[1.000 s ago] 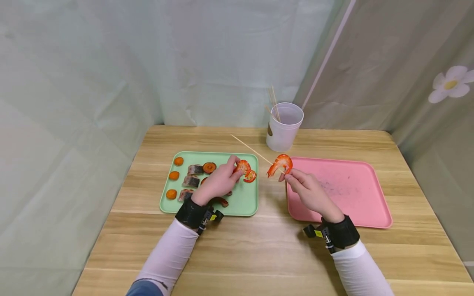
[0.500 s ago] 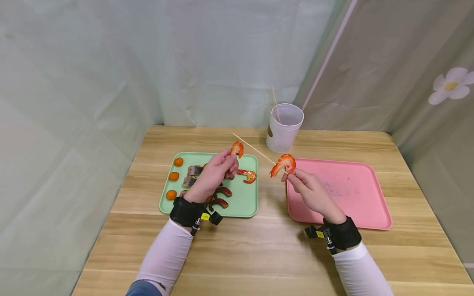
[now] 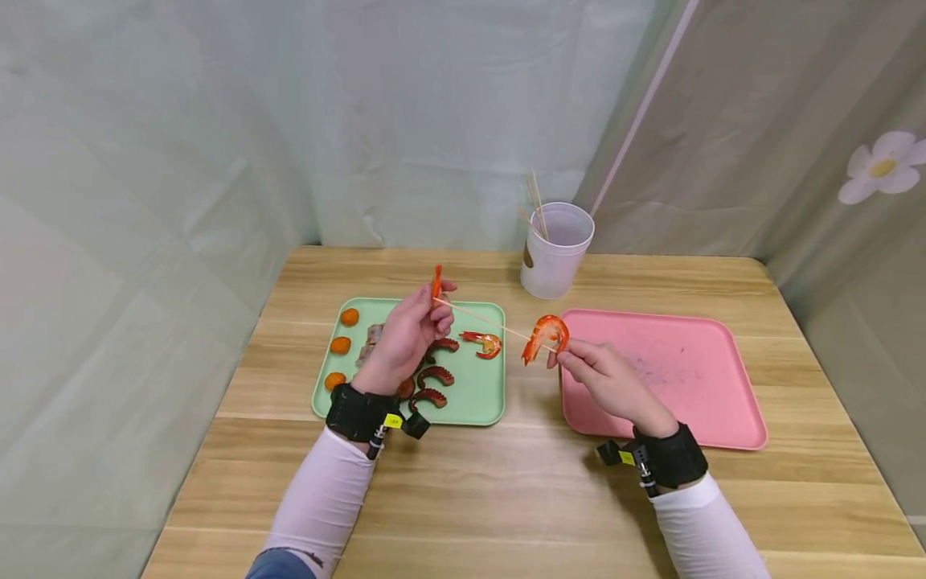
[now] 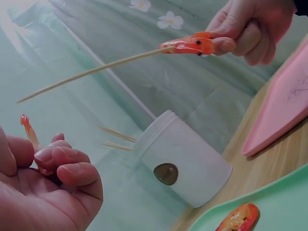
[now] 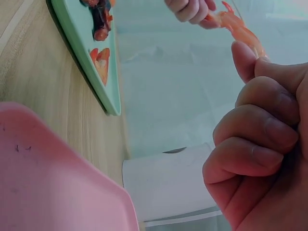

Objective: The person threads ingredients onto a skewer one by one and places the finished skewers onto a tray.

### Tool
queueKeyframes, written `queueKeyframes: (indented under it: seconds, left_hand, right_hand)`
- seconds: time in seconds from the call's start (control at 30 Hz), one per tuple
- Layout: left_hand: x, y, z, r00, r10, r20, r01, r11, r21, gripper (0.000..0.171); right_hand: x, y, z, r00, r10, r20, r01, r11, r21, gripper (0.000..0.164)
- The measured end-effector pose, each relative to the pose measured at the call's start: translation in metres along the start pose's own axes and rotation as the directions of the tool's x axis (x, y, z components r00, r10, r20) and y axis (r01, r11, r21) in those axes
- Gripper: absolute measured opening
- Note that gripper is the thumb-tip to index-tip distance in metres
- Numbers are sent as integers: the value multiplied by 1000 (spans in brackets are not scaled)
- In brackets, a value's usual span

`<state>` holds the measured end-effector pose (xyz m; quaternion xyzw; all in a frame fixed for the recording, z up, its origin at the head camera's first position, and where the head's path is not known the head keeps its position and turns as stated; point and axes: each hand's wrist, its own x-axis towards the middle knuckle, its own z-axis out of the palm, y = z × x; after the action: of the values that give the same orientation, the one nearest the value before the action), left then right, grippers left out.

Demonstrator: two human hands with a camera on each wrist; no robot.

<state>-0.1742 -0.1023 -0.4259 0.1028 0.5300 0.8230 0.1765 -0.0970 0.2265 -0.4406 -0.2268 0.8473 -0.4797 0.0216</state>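
My right hand (image 3: 608, 378) pinches a bamboo skewer (image 3: 488, 319) near its lower end. One orange shrimp (image 3: 539, 333) is threaded on it, right by the fingertips. Between thumb and fingers of my left hand (image 3: 401, 338) is a second shrimp (image 3: 436, 283), raised over the far side of the green tray (image 3: 477, 406). In the head view the skewer's free end reaches this shrimp; the left wrist view has the skewer tip (image 4: 20, 101) a small gap above it. Another shrimp (image 3: 489, 346) lies on the green tray.
Dark octopus tentacles (image 3: 436, 375), partly covered fish pieces (image 3: 372, 334) and orange balls (image 3: 340, 345) also lie on the green tray. A pink tray (image 3: 694, 386) is under and beside my right hand. Behind stands a white cup (image 3: 553, 269) with several skewers.
My left hand has picked a shrimp up from the green tray, lifted it and turned it edge-on, moving left. The skewer's free end has dipped toward that shrimp.
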Motion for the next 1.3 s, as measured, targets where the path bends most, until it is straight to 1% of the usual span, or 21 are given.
queueKeyframes:
  seconds: [0.1, 0.23, 0.4, 0.47, 0.63, 0.7, 1.0, 1.1, 1.3]
  left_hand:
    - [0, 2, -1, 1000, 5, -15, -5, 1000, -26, 40]
    - [-1, 5, -1, 1000, 14, -19, -14, 999, -37, 39]
    - [-1, 6, -1, 1000, 12, -18, -12, 999, -41, 36]
    - [-1, 7, 0, 1000, 16, -15, -17, 999, -29, 34]
    - [-1, 6, 1, 999, 39, 11, -39, 998, 52, 25]
    - [-2, 5, 2, 999, 45, 24, -47, 996, 80, 24]
    - [-1, 1, 1, 996, 74, 44, -80, 986, 145, 22]
    - [-1, 1, 0, 994, 97, 42, -103, 976, 191, 21]
    - [-1, 2, 1, 991, 136, 3, -131, 949, 285, 24]
  right_hand:
    - [0, 1, 0, 1000, 7, 11, -7, 1000, 3, 21]
    - [1, 3, 0, 1000, 24, 14, -24, 1000, 4, 21]
    - [1, 6, 0, 999, 49, 10, -49, 999, -1, 20]
    - [2, 5, 0, 998, 61, 10, -61, 998, -10, 20]
    - [3, 4, 0, 996, 84, 9, -83, 996, -32, 21]
    - [3, 4, 0, 996, 86, 7, -86, 996, -34, 21]
    - [3, 4, 0, 996, 84, 6, -84, 996, -21, 20]
    - [3, 3, -1, 996, 85, 3, -85, 996, -21, 20]
    - [2, 2, -1, 997, 82, 1, -82, 996, -28, 20]
